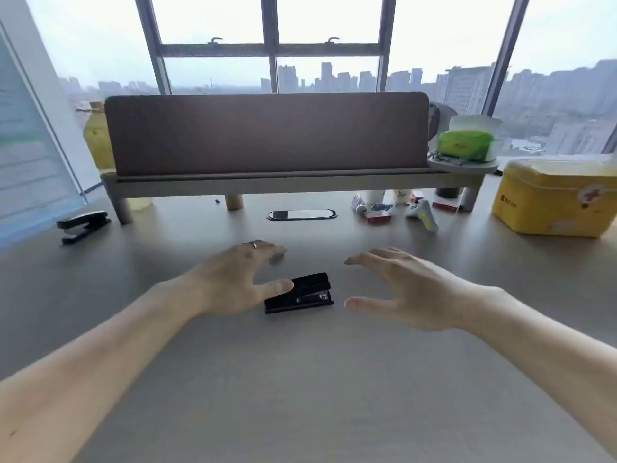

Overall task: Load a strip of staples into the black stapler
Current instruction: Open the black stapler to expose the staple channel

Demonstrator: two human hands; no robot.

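Head view shows the black stapler mid-bench, bare surface all round, left hand and right hand flanking it palms-down, each grip spread wide, holding nothing.

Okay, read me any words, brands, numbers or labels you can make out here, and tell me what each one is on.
No text here can be read.
Yellow hexagonal tin box: red printed marks, too blurred.
Green tissue packet: faint mark, illegible.
Small red and white boxes: print too small.
White board at left: faint lines, blurred.
Small black stapler: no label visible.
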